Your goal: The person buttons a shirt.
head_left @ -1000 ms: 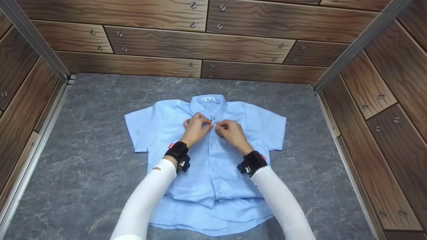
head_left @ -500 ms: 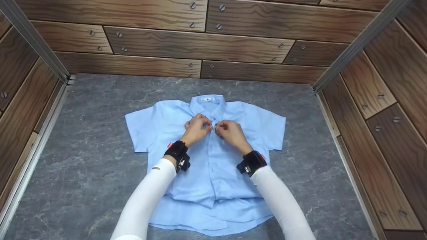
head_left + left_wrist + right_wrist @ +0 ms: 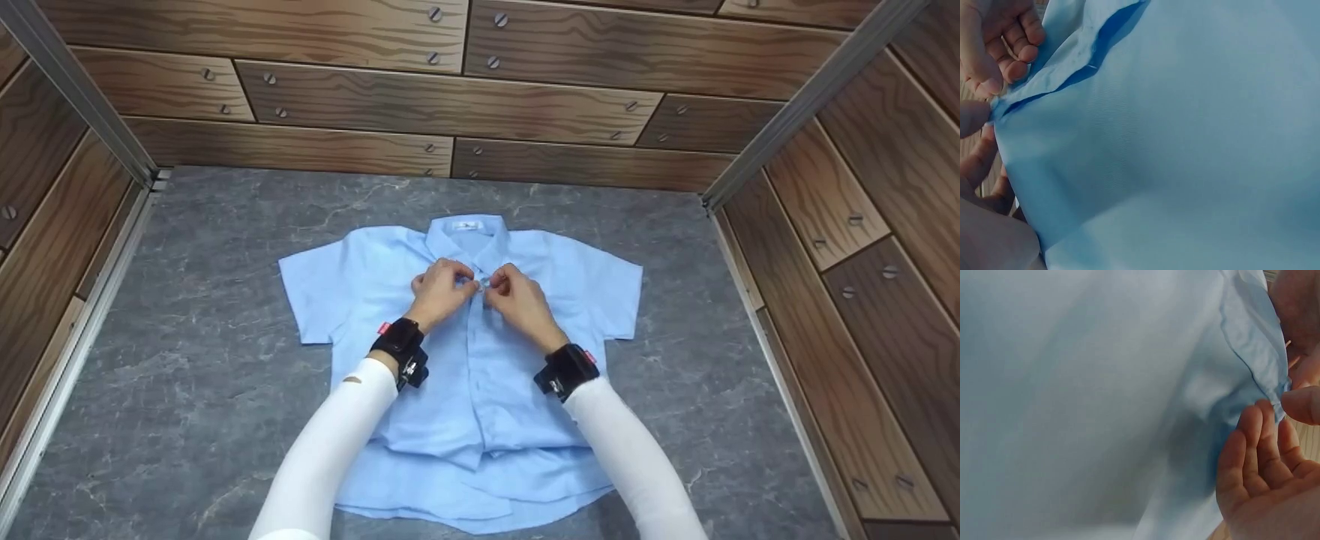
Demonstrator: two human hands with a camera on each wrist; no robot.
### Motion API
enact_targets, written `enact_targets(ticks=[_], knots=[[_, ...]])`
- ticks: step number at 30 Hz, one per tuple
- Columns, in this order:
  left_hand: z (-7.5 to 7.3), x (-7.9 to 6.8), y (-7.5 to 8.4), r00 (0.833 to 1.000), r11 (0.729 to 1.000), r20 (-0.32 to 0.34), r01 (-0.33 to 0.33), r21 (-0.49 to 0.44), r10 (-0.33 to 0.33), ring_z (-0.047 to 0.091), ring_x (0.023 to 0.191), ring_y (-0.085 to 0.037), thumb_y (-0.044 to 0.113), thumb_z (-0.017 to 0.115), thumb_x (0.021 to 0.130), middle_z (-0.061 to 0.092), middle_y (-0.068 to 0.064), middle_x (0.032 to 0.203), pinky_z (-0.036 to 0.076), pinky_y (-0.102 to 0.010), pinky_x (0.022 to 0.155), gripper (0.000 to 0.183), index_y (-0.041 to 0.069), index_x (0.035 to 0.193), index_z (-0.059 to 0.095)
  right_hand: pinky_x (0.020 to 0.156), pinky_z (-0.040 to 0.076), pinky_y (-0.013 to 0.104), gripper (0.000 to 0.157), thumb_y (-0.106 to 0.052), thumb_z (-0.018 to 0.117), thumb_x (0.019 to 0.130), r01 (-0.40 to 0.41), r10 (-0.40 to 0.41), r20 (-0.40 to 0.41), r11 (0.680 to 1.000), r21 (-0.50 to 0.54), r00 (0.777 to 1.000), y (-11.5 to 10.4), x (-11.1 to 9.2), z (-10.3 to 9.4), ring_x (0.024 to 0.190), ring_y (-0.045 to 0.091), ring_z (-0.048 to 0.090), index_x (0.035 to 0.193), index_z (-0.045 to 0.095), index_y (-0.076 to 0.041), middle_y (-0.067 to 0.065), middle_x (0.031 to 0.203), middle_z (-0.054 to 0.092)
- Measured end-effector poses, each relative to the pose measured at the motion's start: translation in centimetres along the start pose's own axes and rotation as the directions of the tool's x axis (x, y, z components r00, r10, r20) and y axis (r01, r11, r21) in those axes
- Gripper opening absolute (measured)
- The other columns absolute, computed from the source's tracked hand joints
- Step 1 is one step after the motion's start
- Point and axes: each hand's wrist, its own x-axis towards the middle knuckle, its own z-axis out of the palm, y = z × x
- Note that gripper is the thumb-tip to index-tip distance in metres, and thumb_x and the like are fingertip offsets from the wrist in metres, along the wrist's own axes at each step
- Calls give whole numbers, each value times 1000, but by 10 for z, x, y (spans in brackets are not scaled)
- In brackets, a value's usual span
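Note:
A light blue short-sleeved shirt (image 3: pixel 442 375) lies front side up, its collar (image 3: pixel 491 253) pointing away from me. Just below the collar, my left hand (image 3: pixel 439 291) pinches the edge of the button placket (image 3: pixel 474 360) between thumb and fingertips. From the other side my right hand (image 3: pixel 519 300) pinches the same placket, its fingertips almost meeting the left ones. In the left wrist view, the folded cloth edge (image 3: pixel 1067 79) is lifted into a ridge towards the fingers. The right wrist view has the cloth bunched at my right fingertips (image 3: pixel 1264 408); any button there is hidden.
The shirt lies on a grey marbled tabletop (image 3: pixel 195 360). Wood-patterned panels (image 3: pixel 360 97) stand at the back and both sides, with metal rails (image 3: pixel 810 105) at the corners. The shirt's lower front is rumpled above its hem (image 3: pixel 450 506).
My right fingers have shifted slightly upward and changed their hold at the placket. The left hand stays nearly in place, and the shirt lies as before.

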Motion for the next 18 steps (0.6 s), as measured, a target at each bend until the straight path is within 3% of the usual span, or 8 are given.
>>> enact_targets(ticks=[4, 7, 9, 12, 15, 18], knots=[[-1, 0, -5, 996, 992, -20, -79, 98, 81, 52, 120, -21, 36, 53, 96, 57, -3, 126, 20, -60, 104, 31, 26, 124, 61, 72, 45, 37, 24, -34, 65, 87, 9, -8, 8, 978, -210, 1000, -3, -5, 2, 85, 23, 56, 98, 58, -13, 4, 92, 59], [-4, 2, -7, 993, 968, 45, -120, 220, 112, 39, 137, -28, 45, 38, 102, 50, -2, 141, 15, -68, 106, 37, 34, 128, 62, 81, 46, 48, 48, -52, 64, 85, -3, 18, 36, 928, -373, 999, -5, -10, 5, 106, 31, 53, 113, 58, -13, 9, 113, 56], [-6, 5, -8, 990, 951, 114, -114, 286, 84, 28, 144, -35, 51, 27, 102, 44, -2, 149, 11, -71, 106, 47, 34, 130, 61, 89, 43, 57, 67, -61, 63, 83, -16, 54, 75, 898, -440, 996, -7, -13, 8, 122, 36, 45, 128, 54, -14, 13, 132, 49], [-8, 9, -10, 976, 939, 217, -65, 337, -11, 13, 148, -40, 59, 16, 100, 32, -1, 157, 4, -72, 108, 59, 33, 138, 53, 100, 33, 67, 90, -69, 61, 79, -25, 122, 166, 871, -491, 979, -7, -16, 12, 140, 41, 28, 148, 38, -16, 15, 154, 32], [-9, 12, -12, 956, 934, 278, -15, 356, -91, 4, 149, -38, 63, 10, 98, 21, 1, 161, -3, -71, 109, 64, 34, 144, 44, 105, 24, 71, 100, -73, 60, 78, -32, 188, 254, 857, -514, 949, -7, -19, 15, 146, 45, 13, 155, 22, -22, 14, 161, 15], [-9, 15, -14, 948, 928, 295, 4, 372, -122, -1, 150, -37, 64, 8, 97, 15, 2, 163, -6, -71, 109, 66, 34, 146, 40, 108, 19, 71, 100, -74, 58, 78, -21, 222, 318, 847, -531, 922, -8, -21, 14, 147, 46, 6, 155, 16, -26, 12, 163, 6]])
